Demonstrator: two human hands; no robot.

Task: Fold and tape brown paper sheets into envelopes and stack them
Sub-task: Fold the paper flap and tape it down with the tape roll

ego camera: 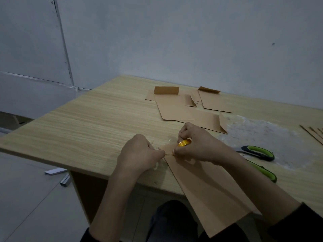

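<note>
Left hand (pixel 139 154) pinching brown paper (pixel 206 191), right hand (pixel 199 145) gripping tape roll (pixel 184 142)

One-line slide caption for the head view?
Right hand grips a gold tape roll while left hand pinches the tape strip over a folded brown sheet.

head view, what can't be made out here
All in the head view.
Tape roll: mostly covered by the right hand; only a gold arc shows.
Left hand: fingertips curl out of sight, so what they pinch is unclear.
Scissors: blades mostly hidden behind the right forearm.
Stack at far right: cut off by the frame edge.
</note>
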